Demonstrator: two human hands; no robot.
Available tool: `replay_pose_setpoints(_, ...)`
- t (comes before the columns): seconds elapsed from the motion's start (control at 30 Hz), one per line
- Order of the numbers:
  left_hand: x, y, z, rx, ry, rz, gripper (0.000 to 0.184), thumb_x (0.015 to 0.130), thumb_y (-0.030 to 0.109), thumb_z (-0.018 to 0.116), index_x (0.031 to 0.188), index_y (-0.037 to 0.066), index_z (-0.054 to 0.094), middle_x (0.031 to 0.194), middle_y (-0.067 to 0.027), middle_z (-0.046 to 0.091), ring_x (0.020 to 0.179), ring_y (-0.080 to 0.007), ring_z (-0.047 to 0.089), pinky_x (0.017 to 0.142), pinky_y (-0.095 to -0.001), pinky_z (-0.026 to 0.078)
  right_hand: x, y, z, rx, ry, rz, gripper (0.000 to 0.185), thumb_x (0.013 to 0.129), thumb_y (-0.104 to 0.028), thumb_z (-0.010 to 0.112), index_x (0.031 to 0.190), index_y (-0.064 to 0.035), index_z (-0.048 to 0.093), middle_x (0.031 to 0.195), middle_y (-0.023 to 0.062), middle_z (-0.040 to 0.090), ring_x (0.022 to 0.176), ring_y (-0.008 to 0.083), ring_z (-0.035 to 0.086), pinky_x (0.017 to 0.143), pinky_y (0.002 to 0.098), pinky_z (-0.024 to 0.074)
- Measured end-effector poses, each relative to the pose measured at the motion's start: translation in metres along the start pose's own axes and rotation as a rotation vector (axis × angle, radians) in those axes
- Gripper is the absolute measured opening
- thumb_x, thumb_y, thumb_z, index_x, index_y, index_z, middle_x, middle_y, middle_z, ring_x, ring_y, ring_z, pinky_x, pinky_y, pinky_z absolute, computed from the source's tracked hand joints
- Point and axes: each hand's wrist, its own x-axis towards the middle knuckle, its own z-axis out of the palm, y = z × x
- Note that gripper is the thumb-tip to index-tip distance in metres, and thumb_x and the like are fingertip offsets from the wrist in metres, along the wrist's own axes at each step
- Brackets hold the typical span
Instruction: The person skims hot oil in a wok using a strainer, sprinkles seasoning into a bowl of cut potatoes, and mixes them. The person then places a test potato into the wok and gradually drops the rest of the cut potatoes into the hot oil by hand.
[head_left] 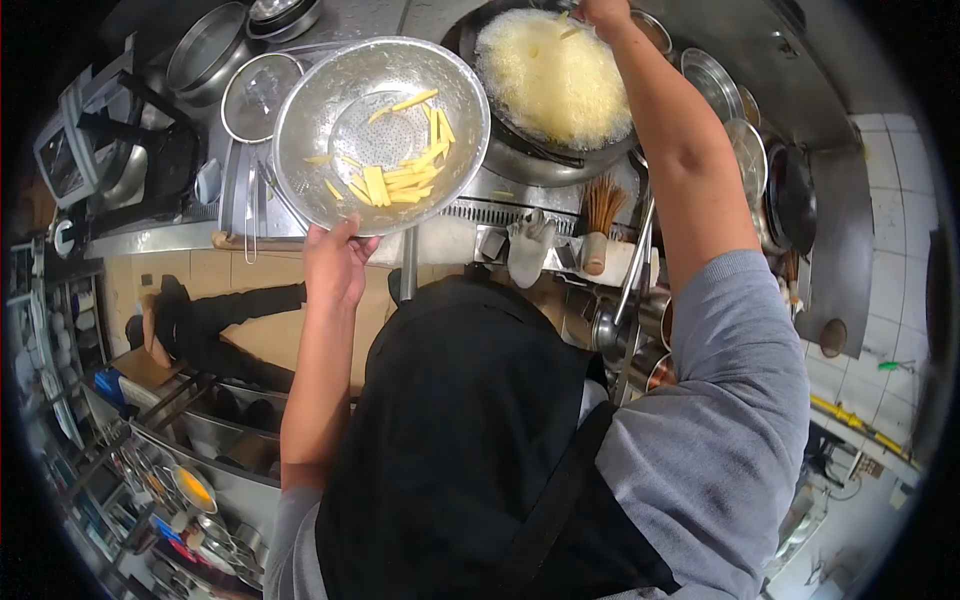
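My left hand (pixel 340 262) grips the near rim of a wide metal colander (pixel 300 150), thumb over the edge. Cut yellow potato strips (pixel 405 182) lie in it, mostly bunched at its near right side. To the right, a dark wok (pixel 497 128) is full of pale yellow, foaming liquid (pixel 550 80). Over the wok's far side, my right hand (pixel 606 12) has its fingers curled, partly cut off by the top of the view. A pale strip (pixel 570 32) shows close beneath its fingertips; whether they hold it is unclear.
A round strainer (pixel 262 98) and metal bowls (pixel 208 48) stand left of the colander. Near the wok are a bamboo brush (pixel 602 215), a whitish cloth-like item (pixel 530 250) and several pans and strainers (pixel 745 160). Another person (pixel 200 325) is at lower left.
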Motion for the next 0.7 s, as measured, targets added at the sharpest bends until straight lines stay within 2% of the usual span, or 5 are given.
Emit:
replay_pose_setpoints(0.2, -0.016, 0.004, -0.005, -0.042, 0.040, 0.028, 0.022, 0.090, 0.002, 0.056, 0.111, 0.006, 0.050, 0.099, -0.0071, 0.062, 0.076, -0.0151, 0.061, 0.062, -0.0277, 0.055, 0.055, -0.003, 0.014, 0.639, -0.038, 0.083, 0.011, 0.094, -0.009, 0.051, 0.093, 0.0002, 0.058, 0.061, 0.0134, 0.058, 0.041, 0.0251, 0.053, 0.033, 0.0347, 0.0386)
replay_pose_setpoints(0.47, -0.026, -0.001, -0.011, -0.057, 0.103, 0.045, 0.019, 0.091, 0.003, 0.056, 0.109, 0.007, 0.052, 0.097, -0.0061, 0.063, 0.074, -0.0146, 0.062, 0.060, -0.0262, 0.054, 0.094, 0.025, 0.069, 0.338, -0.314, 0.247, 0.018, 0.091, -0.005, 0.055, 0.105, -0.0007, 0.066, 0.092, 0.0118, 0.066, 0.073, 0.0184, 0.065, 0.057, 0.0316, 0.0571)
replay_pose_setpoints(0.57, -0.029, -0.001, -0.015, -0.073, 0.113, 0.050, 0.018, 0.090, 0.001, 0.056, 0.108, 0.007, 0.053, 0.096, -0.0066, 0.063, 0.073, -0.0147, 0.062, 0.060, -0.0270, 0.054, 0.061, 0.015, 0.070, 0.261, -0.303, 0.125, 0.016, 0.089, -0.002, 0.054, 0.101, 0.0021, 0.065, 0.093, 0.0157, 0.064, 0.068, 0.0204, 0.064, 0.057, 0.0347, 0.0593)
replay_pose_setpoints(0.63, -0.031, -0.001, -0.015, -0.074, 0.106, 0.048, 0.018, 0.090, 0.001, 0.056, 0.107, 0.006, 0.053, 0.095, -0.0064, 0.063, 0.073, -0.0146, 0.062, 0.059, -0.0270, 0.054, 0.102, 0.073, 0.094, -0.584, -0.327, -0.715, 0.020, 0.085, -0.018, 0.067, 0.103, -0.0098, 0.070, 0.085, 0.0076, 0.070, 0.064, 0.0147, 0.061, 0.053, 0.0301, 0.0481)
replay_pose_setpoints(0.7, -0.030, -0.002, -0.011, -0.062, 0.101, 0.045, 0.018, 0.090, 0.001, 0.055, 0.108, 0.006, 0.053, 0.095, -0.0063, 0.063, 0.073, -0.0145, 0.062, 0.060, -0.0270, 0.054, -0.029, -0.012, 0.046, -0.160, -0.398, -0.031, 0.022, 0.082, -0.015, 0.068, 0.103, -0.0089, 0.070, 0.088, 0.0095, 0.071, 0.068, 0.0185, 0.064, 0.056, 0.0314, 0.0505)
